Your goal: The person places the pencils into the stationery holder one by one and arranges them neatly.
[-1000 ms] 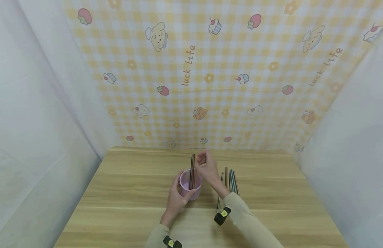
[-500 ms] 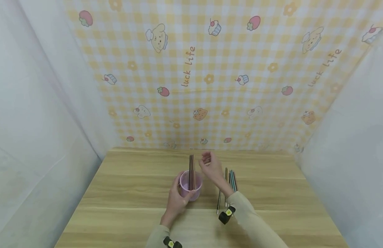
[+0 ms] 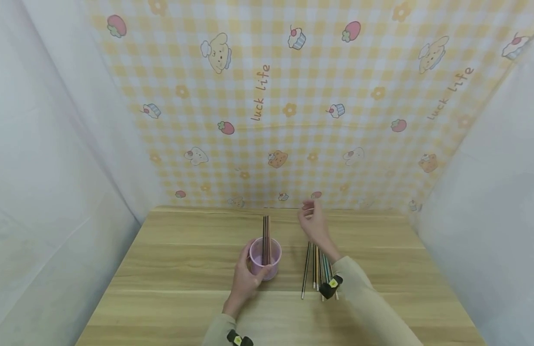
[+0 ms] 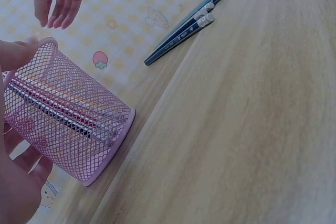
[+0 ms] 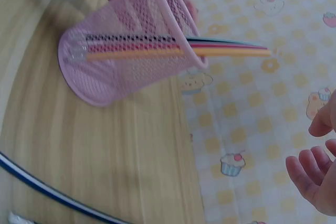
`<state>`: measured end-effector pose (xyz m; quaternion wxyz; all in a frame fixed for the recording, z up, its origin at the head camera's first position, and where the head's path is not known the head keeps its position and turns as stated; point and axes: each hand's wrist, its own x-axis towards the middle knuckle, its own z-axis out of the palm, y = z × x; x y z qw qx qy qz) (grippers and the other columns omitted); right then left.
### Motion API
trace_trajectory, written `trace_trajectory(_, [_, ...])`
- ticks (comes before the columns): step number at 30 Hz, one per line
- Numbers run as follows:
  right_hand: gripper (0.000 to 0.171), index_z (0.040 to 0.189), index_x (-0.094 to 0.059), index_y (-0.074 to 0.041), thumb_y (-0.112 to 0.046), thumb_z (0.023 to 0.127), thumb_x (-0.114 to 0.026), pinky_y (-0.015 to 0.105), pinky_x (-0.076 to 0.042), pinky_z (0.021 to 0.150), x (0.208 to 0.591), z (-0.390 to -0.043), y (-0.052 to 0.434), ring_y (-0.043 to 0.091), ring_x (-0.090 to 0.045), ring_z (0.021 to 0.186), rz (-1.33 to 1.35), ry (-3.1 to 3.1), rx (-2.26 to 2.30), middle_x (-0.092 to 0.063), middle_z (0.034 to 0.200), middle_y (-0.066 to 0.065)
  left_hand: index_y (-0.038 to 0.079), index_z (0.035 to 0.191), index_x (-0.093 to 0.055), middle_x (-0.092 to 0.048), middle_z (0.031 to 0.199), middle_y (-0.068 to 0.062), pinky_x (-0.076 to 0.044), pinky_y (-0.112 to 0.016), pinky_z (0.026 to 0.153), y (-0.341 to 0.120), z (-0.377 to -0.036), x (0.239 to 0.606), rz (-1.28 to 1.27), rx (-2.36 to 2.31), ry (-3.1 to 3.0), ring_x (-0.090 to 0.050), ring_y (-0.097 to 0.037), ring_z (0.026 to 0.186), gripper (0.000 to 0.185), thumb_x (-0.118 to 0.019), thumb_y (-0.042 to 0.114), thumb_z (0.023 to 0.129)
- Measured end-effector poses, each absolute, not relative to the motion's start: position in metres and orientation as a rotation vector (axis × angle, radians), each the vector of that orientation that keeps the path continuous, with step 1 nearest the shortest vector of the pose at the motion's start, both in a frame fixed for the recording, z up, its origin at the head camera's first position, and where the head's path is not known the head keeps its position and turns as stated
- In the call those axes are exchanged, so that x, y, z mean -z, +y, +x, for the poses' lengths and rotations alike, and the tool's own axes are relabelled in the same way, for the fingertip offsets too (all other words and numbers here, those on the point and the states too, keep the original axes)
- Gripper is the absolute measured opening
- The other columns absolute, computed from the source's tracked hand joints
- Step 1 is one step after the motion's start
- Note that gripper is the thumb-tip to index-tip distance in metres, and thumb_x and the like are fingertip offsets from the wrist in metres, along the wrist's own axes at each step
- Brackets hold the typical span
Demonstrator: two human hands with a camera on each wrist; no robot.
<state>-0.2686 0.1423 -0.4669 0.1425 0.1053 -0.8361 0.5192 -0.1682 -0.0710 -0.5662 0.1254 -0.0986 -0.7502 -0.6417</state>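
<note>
Head view: a pink mesh cup is gripped by the left hand near the middle of the wooden bench, fingers curled round its near wall; several pencils are stood upright in it. The right hand, beside the cup's pencils a second ago, is now found farther right and farther off, above the far ends of the loose pencils laid on the bench; it holds nothing, fingers loosely bent and slightly apart. A pencil is judged delivered and another about to be fetched. Left wrist view: the cup is seen held at its rim by a fingertip; blue pencils lie well apart. Right wrist view: the pencils project past the cup rim; right fingers are spread and empty.
</note>
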Motion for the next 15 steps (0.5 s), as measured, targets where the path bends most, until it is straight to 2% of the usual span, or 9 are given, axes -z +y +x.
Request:
trace_trajectory(4, [0.037,0.119,-0.044,0.002,-0.008,0.086,-0.055,0.037,-0.054,0.076,0.463,-0.275,0.156,0.027,-0.055,0.09,0.298,-2.377,-1.502,-0.051,0.106,0.018,0.005,0.141,-0.03,-0.043,0.136,-0.016,-0.032,-0.052,0.107,-0.071,-0.166,0.561,-0.3,1.884,-2.175,-0.043,-0.035,0.124,0.088,-0.079,0.02,0.069])
trace_trajectory(10, [0.038,0.119,-0.044,0.002,-0.009,0.084,-0.056,0.039,-0.055,0.076,0.463,-0.282,0.174,0.028,-0.057,0.091,0.187,-2.392,-1.486,-0.053,0.108,0.018,-0.005,0.139,-0.029,-0.041,0.134,-0.029,-0.03,-0.059,0.105,-0.071,-0.156,0.536,-0.351,1.895,-2.154,-0.041,-0.045,0.122,0.084,-0.077,0.007,0.07])
trace_trajectory(15, [0.039,0.12,-0.045,-0.002,-0.009,0.083,-0.056,0.04,-0.055,0.076,0.47,-0.283,0.187,0.03,-0.057,0.095,0.085,-2.436,-1.472,-0.053,0.112,0.02,-0.007,0.138,-0.028,-0.041,0.133,-0.031,-0.032,-0.057,0.104,-0.071,-0.153,0.529,-0.366,1.854,-2.174,-0.042,-0.046,0.121,0.083,-0.076,0.004,0.07])
